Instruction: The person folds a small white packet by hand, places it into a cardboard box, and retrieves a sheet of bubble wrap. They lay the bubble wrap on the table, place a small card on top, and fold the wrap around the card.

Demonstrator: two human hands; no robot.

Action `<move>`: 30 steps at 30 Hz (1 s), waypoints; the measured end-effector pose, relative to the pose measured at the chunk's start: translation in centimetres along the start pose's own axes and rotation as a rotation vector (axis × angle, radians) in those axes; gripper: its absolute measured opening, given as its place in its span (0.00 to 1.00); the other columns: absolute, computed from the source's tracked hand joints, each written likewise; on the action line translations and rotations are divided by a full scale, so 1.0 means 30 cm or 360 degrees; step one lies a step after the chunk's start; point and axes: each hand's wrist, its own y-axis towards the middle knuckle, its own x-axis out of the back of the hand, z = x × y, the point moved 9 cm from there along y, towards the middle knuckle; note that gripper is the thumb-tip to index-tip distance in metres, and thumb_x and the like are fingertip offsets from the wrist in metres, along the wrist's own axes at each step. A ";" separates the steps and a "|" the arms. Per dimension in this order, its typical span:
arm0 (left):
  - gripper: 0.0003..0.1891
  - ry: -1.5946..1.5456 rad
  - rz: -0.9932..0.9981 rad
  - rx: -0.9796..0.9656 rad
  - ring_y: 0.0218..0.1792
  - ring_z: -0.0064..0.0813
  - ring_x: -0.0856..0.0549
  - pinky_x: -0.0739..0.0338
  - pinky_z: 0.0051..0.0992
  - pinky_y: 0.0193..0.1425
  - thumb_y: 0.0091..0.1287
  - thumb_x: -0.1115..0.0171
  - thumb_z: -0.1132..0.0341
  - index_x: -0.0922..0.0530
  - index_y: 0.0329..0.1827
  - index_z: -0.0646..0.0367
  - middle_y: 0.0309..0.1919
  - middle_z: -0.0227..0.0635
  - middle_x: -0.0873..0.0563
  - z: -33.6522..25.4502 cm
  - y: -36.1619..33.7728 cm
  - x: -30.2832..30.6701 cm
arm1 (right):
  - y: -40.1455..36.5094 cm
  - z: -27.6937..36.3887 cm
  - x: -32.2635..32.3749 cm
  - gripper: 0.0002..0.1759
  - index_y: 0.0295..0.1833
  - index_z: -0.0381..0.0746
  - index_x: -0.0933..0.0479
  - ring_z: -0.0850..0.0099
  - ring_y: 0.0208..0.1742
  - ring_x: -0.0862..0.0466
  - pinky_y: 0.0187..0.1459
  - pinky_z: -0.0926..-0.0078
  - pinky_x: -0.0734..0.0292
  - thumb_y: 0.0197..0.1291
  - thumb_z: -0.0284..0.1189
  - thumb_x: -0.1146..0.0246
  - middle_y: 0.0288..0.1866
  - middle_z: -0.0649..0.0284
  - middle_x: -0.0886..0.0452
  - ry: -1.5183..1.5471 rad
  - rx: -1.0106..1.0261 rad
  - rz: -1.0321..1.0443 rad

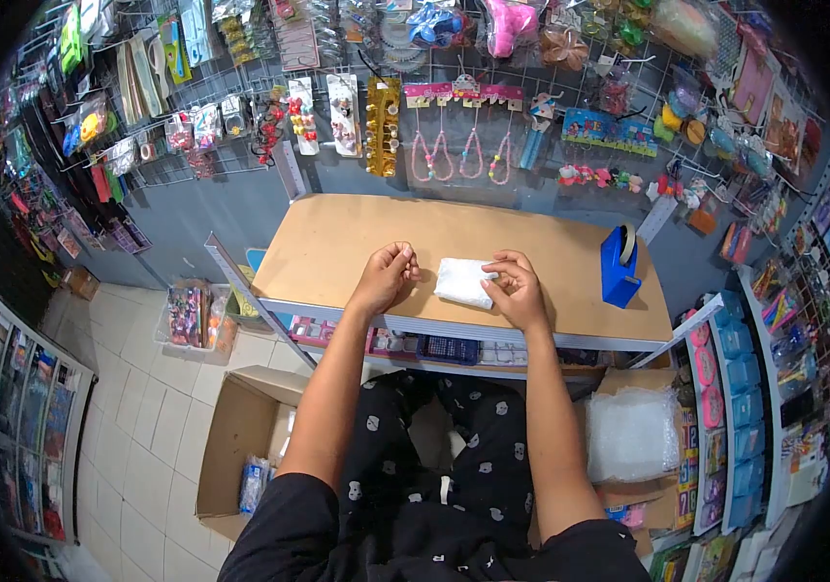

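A small white packet (461,282), seemingly done up in bubble wrap, lies flat on the wooden tabletop (366,221). My right hand (520,291) is at its right edge, thumb and fingers curled onto it. To the left of the packet, apart from it, my left hand (388,278) is raised over the table edge with its fingers pinched together. Whatever those fingers may hold is too small to make out. A blue tape dispenser (618,270) with a roll of tape stands at the right end of the table.
Small packaged goods and bead necklaces (460,155) hang on the wire grid behind the table. An open cardboard box (240,436) sits on the floor at left, near a clear plastic bin (196,325). Bubble-wrap sheets (633,436) fill a box at right, beside stocked shelves (745,417).
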 end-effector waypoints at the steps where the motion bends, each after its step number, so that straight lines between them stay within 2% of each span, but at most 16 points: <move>1: 0.09 0.0009 -0.0002 0.0010 0.35 0.17 0.17 0.19 0.21 0.45 0.86 0.44 0.65 0.21 0.46 0.59 0.33 0.26 0.17 0.003 0.000 0.000 | -0.001 0.002 0.000 0.11 0.51 0.35 0.12 0.80 0.48 0.19 0.46 0.83 0.21 0.62 0.19 0.26 0.66 0.59 0.25 0.0003 -0.0007 0.0002; 12: 0.09 0.0163 -0.0006 0.0018 0.34 0.16 0.19 0.22 0.19 0.44 0.84 0.41 0.65 0.20 0.45 0.59 0.33 0.25 0.17 0.002 -0.004 0.000 | -0.001 0.008 0.000 0.12 0.51 0.35 0.12 0.79 0.47 0.18 0.44 0.84 0.20 0.62 0.19 0.26 0.65 0.58 0.25 0.0039 -0.0014 -0.0003; 16: 0.08 0.0073 -0.0039 0.0033 0.34 0.18 0.17 0.19 0.22 0.44 0.83 0.40 0.66 0.20 0.45 0.60 0.35 0.29 0.15 -0.008 -0.010 -0.007 | -0.003 0.001 0.001 0.11 0.51 0.35 0.12 0.78 0.50 0.17 0.47 0.82 0.19 0.62 0.19 0.26 0.66 0.58 0.25 0.0023 -0.0056 0.0011; 19: 0.11 -0.0079 -0.0026 -0.0037 0.35 0.22 0.16 0.17 0.24 0.45 0.84 0.43 0.65 0.20 0.44 0.63 0.37 0.34 0.15 -0.024 -0.015 -0.015 | -0.002 0.011 0.005 0.14 0.52 0.37 0.12 0.70 0.58 0.17 0.57 0.75 0.18 0.60 0.22 0.23 0.67 0.57 0.25 -0.0043 -0.0010 0.0000; 22: 0.15 -0.0224 0.0119 -0.0136 0.36 0.26 0.14 0.17 0.26 0.47 0.85 0.47 0.63 0.20 0.44 0.66 0.37 0.39 0.15 -0.022 -0.007 -0.006 | 0.004 0.045 -0.002 0.21 0.53 0.44 0.10 0.60 0.66 0.16 0.64 0.63 0.17 0.53 0.33 0.17 0.70 0.55 0.23 -0.0418 0.0219 0.0039; 24: 0.18 -0.0178 0.0160 -0.0184 0.36 0.28 0.14 0.17 0.26 0.47 0.86 0.51 0.61 0.21 0.43 0.67 0.37 0.41 0.15 -0.027 -0.006 -0.011 | -0.005 0.070 -0.039 0.26 0.56 0.46 0.10 0.56 0.69 0.18 0.69 0.60 0.21 0.50 0.37 0.16 0.71 0.54 0.22 -0.0499 0.0230 0.0210; 25: 0.16 -0.0170 0.0121 -0.0140 0.37 0.27 0.14 0.17 0.26 0.48 0.85 0.48 0.62 0.20 0.44 0.67 0.38 0.40 0.15 -0.025 -0.007 -0.011 | -0.009 0.093 -0.060 0.29 0.58 0.47 0.11 0.54 0.71 0.19 0.72 0.58 0.23 0.48 0.39 0.15 0.72 0.53 0.22 -0.0540 0.0235 0.0295; 27: 0.12 -0.0156 0.0045 -0.0052 0.38 0.26 0.15 0.17 0.26 0.49 0.83 0.44 0.65 0.20 0.46 0.66 0.38 0.39 0.14 -0.023 -0.011 -0.015 | -0.011 0.106 -0.077 0.31 0.59 0.44 0.12 0.56 0.72 0.20 0.71 0.60 0.23 0.48 0.37 0.15 0.71 0.54 0.22 -0.0614 0.0193 0.0353; 30: 0.08 0.0401 -0.0079 -0.0107 0.41 0.25 0.15 0.18 0.27 0.53 0.77 0.33 0.68 0.20 0.50 0.63 0.42 0.36 0.14 -0.038 -0.022 -0.041 | -0.008 0.104 -0.067 0.31 0.61 0.43 0.13 0.59 0.69 0.17 0.69 0.61 0.22 0.50 0.40 0.16 0.65 0.55 0.17 -0.0623 0.0235 0.0287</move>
